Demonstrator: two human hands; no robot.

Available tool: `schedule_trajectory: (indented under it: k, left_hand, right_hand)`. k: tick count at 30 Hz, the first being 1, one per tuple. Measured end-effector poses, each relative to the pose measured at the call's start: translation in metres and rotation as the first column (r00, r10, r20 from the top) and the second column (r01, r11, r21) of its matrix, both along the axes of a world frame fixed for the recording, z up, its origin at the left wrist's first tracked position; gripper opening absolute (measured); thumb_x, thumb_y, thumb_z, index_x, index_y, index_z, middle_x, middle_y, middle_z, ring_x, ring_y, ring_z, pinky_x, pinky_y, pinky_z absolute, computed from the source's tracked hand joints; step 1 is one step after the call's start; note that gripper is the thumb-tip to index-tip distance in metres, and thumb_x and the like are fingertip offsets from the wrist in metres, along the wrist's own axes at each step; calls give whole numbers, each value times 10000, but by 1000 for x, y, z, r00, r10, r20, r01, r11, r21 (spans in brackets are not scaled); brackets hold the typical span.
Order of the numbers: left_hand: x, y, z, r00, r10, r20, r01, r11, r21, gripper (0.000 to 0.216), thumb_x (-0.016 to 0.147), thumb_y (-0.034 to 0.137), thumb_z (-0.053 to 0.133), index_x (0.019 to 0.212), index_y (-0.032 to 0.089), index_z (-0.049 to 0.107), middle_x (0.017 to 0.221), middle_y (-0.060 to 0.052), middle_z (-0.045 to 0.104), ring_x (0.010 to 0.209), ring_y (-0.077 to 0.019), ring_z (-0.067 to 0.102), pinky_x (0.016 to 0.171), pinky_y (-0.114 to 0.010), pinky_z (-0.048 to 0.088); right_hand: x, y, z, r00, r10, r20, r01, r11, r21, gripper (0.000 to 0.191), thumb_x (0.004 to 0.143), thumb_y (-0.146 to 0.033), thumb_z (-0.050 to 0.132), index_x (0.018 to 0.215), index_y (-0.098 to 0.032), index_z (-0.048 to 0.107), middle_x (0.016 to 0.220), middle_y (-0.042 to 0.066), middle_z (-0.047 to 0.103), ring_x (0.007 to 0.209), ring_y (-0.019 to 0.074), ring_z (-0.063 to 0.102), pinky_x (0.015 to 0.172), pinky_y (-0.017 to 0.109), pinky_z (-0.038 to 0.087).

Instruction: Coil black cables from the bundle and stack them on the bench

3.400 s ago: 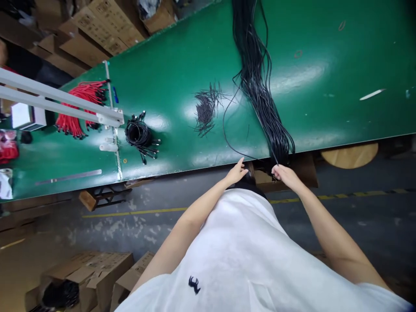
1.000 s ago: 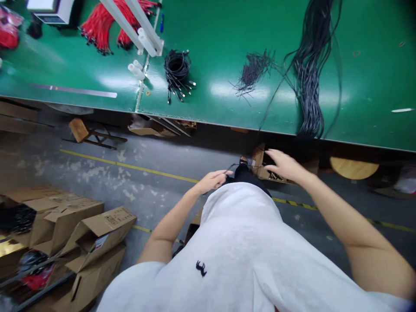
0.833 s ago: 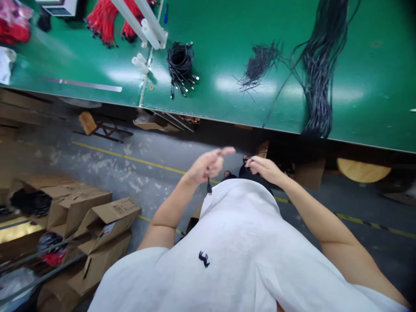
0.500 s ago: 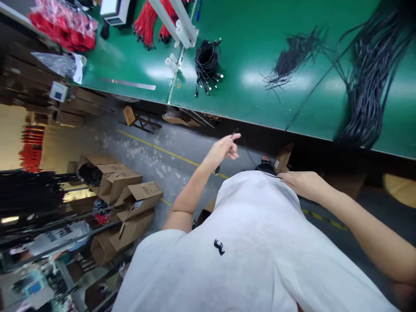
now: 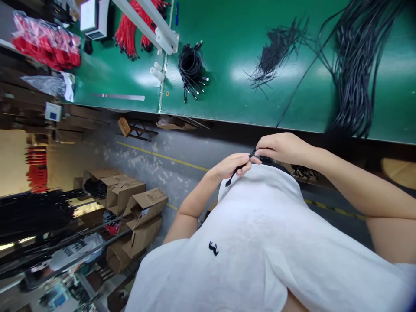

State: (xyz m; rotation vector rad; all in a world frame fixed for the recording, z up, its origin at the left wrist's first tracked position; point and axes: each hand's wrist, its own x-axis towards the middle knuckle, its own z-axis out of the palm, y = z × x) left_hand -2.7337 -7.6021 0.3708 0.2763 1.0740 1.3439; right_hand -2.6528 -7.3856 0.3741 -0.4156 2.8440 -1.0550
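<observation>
A black cable (image 5: 239,167) passes between my two hands, close in front of my white shirt and below the table edge. My left hand (image 5: 234,165) is closed around it, and a dark plug-like end (image 5: 228,183) hangs out below the fingers. Fingertips of my right hand (image 5: 282,146) pinch the same cable just to the right, nearly touching the left fingers. On the green table (image 5: 227,104) beyond the hands lie a coil of black cables (image 5: 190,65) with metal plugs, a heap of short black ties (image 5: 273,56), and a long bundle of black cables (image 5: 354,78).
Farther left on the table are red cable bundles (image 5: 126,32), bagged red items (image 5: 48,43), a white box (image 5: 92,19) and a metal ruler (image 5: 120,96). White posts (image 5: 152,19) rise from the table. Cardboard boxes (image 5: 144,208) stand on the floor at left, near a wooden stool (image 5: 124,127).
My hands were apart and have come together on the cable. The right hand has moved up and left from beside the shirt; the left has closed its fingers around the cable.
</observation>
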Motion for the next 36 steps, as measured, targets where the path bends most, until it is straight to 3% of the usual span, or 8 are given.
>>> schedule_trajectory:
  k: [5, 8, 12, 15, 19, 25, 29, 36]
  left_hand:
    - [-11, -4, 3, 984, 132, 124, -122, 989, -88, 307, 958, 375, 579, 849, 106, 679, 495, 111, 216, 357, -10, 129, 347, -138, 153]
    - [-28, -23, 22, 902, 427, 57, -421, 902, -101, 425, 1031, 451, 394, 855, 168, 658, 494, 115, 61, 332, -25, 7, 312, -140, 51]
    - [-57, -66, 62, 706, 693, -145, -697, 717, 37, 431, 1026, 566, 329, 1234, 314, 611, 489, 101, 93, 311, -53, 64, 303, -177, 23]
    - [-67, -84, 75, 647, 738, -192, -738, 669, 87, 418, 1028, 535, 372, 1370, 349, 524, 501, 102, 210, 320, -51, 134, 303, -191, 72]
    - [-65, -66, 44, 731, 659, -179, -663, 747, 48, 377, 1030, 433, 424, 1355, 290, 550, 605, 79, 500, 328, -15, 280, 326, -154, 194]
    - [-23, -18, -12, 978, 193, -79, -193, 981, 2, 501, 824, 520, 727, 1129, 135, 629, 937, -117, 758, 832, -198, 744, 720, -275, 575]
    - [-2, -15, -8, 993, -112, 30, 109, 990, 91, 529, 794, 590, 720, 998, 105, 667, 654, -73, 710, 509, -144, 643, 498, -228, 486]
    - [-5, -23, 1, 986, 89, 140, -97, 994, 56, 289, 821, 420, 670, 771, 136, 649, 353, 78, 397, 251, -44, 220, 304, -171, 192]
  right_hand:
    - [-23, 9, -5, 995, -61, 82, 75, 981, -180, 414, 938, -532, 454, 905, -206, 707, 905, 29, 721, 811, 167, 620, 715, 271, 408]
    - [-20, 50, -41, 944, -281, 171, 319, 910, -265, 490, 938, -564, 421, 979, -175, 716, 985, 58, 723, 900, 180, 631, 822, 283, 433]
    - [33, 105, -116, 784, -564, 258, 590, 807, -33, 483, 961, -474, 380, 981, -124, 714, 1130, 171, 708, 1064, 244, 630, 911, 340, 430]
    - [83, 104, -141, 794, -522, 310, 517, 849, 105, 366, 943, -431, 441, 991, -208, 727, 1133, 147, 729, 1006, 292, 686, 808, 371, 492]
    - [110, 52, -89, 958, -211, 196, 177, 968, 177, 358, 978, -469, 436, 1088, -305, 736, 1121, 84, 741, 942, 298, 714, 666, 375, 509]
    - [44, -2, 19, 980, 169, 102, -151, 975, -161, 436, 1013, -481, 401, 1048, -225, 752, 964, 63, 754, 822, 178, 701, 715, 281, 491]
    - [6, 19, 22, 997, -40, 70, 47, 995, -92, 462, 974, -549, 415, 965, -228, 748, 939, 31, 750, 827, 177, 675, 729, 274, 456]
    - [-5, 40, -18, 981, -163, 107, 176, 975, -136, 480, 946, -591, 413, 927, -238, 738, 949, 4, 748, 854, 182, 666, 763, 287, 451]
